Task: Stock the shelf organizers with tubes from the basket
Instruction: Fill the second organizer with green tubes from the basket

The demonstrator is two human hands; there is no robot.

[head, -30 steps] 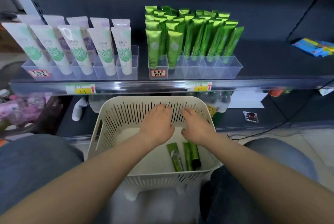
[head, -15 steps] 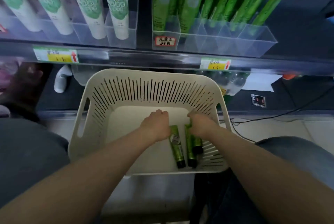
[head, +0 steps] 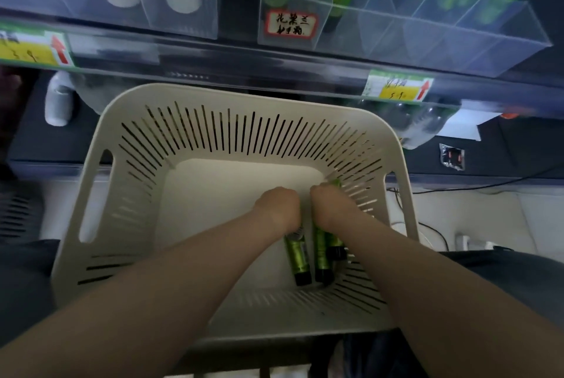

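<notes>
From the head camera, both hands are down in the basket (head: 100, 194), at its right side. The left hand (head: 277, 209) is curled into a fist over the upper end of one green tube (head: 297, 258). The right hand (head: 331, 209) is curled round two more tubes (head: 322, 255), caps toward the person. The fingertips are hidden underneath. I'd firm up each grip before lifting, keep the right pair parallel, then carry them cap-down to the clear organizer (head: 457, 26) holding green stock above.

Left hand (head: 278, 209) and right hand (head: 331, 209) side by side, knuckles-up; seemingly gripping tubes (head: 297, 255)
</notes>
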